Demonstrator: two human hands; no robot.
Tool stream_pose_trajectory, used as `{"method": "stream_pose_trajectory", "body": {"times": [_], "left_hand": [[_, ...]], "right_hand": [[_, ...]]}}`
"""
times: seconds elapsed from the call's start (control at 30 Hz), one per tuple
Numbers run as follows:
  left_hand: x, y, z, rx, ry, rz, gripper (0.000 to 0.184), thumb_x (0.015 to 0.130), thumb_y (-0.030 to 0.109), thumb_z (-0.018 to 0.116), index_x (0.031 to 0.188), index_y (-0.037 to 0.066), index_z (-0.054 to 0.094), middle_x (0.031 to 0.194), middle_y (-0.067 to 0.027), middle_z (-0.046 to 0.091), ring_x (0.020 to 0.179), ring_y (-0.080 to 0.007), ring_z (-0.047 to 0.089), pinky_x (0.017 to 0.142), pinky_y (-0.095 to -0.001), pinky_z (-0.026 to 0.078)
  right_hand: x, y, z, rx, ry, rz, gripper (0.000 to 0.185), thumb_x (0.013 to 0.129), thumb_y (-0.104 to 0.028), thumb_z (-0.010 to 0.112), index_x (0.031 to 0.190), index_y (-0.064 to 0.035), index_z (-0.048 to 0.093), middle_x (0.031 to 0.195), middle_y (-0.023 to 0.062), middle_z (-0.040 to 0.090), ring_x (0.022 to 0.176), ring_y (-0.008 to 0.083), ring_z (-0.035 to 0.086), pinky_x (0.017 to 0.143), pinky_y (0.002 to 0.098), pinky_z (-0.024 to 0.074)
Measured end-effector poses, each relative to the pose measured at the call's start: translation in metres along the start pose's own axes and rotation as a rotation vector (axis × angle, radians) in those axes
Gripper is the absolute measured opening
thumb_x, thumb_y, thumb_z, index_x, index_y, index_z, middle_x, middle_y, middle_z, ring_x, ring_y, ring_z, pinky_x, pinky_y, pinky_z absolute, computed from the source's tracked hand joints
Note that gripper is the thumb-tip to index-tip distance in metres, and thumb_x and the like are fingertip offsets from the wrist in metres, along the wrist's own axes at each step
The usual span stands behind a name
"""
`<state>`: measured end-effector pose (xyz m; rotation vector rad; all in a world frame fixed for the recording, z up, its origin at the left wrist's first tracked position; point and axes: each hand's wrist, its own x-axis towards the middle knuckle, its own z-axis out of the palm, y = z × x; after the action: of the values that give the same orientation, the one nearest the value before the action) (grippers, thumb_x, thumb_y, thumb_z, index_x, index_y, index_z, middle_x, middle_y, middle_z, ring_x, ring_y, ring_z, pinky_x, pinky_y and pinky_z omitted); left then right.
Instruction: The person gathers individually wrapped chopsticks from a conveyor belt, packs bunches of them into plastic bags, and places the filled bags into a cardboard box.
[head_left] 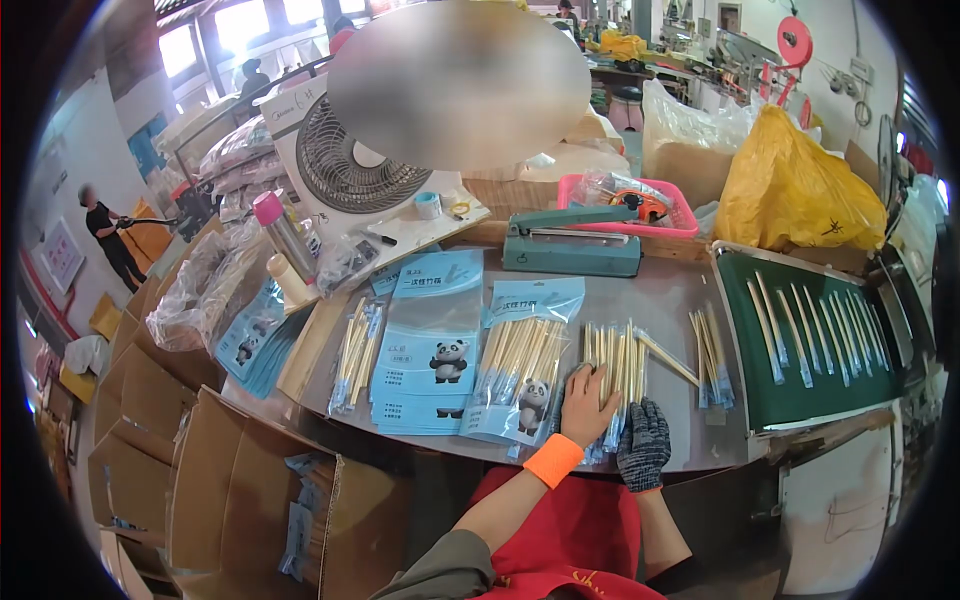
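Observation:
My left hand (588, 405), bare with an orange wristband, lies over a bunch of wrapped chopsticks (625, 350) near the table's front edge. Its fingers are bent a little and spread on the sticks. My right hand (645, 445), in a grey knitted glove, rests against the right side of the lower end of the same bunch; its fingers point up and whether they grip is unclear. Just left is a panda-printed bag (525, 355) filled with chopsticks. Flat blue bags (428, 340) are stacked further left. One loose pair (668, 358) slants to the right of the bunch.
A green sealer (572, 250) stands behind, before a pink basket (680, 205). Chopsticks lie on a green board (800, 400) at right and in a small group (710, 355) beside it. Cardboard boxes (240, 490) stand front left; a fan (365, 165) is behind. A person (110, 235) stands far left.

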<state>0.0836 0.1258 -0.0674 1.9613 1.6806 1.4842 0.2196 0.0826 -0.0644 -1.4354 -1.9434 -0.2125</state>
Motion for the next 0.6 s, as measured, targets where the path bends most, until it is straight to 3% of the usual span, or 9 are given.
{"method": "stream_pose_trajectory", "body": {"times": [0.6], "left_hand": [[0.0001, 0.0005, 0.0, 0.02, 0.012, 0.041, 0.053, 0.08, 0.025, 0.066, 0.125, 0.003, 0.048, 0.121, -0.0226, 0.046, 0.112, -0.0405, 0.043, 0.097, -0.0454, 0.037]], "right_hand": [[0.0027, -0.0029, -0.005, 0.006, 0.018, 0.026, 0.032, 0.074, -0.008, 0.061, 0.106, -0.0028, 0.063, 0.112, 0.0186, 0.06, 0.106, 0.0342, 0.056, 0.093, 0.0443, 0.0434]]}}
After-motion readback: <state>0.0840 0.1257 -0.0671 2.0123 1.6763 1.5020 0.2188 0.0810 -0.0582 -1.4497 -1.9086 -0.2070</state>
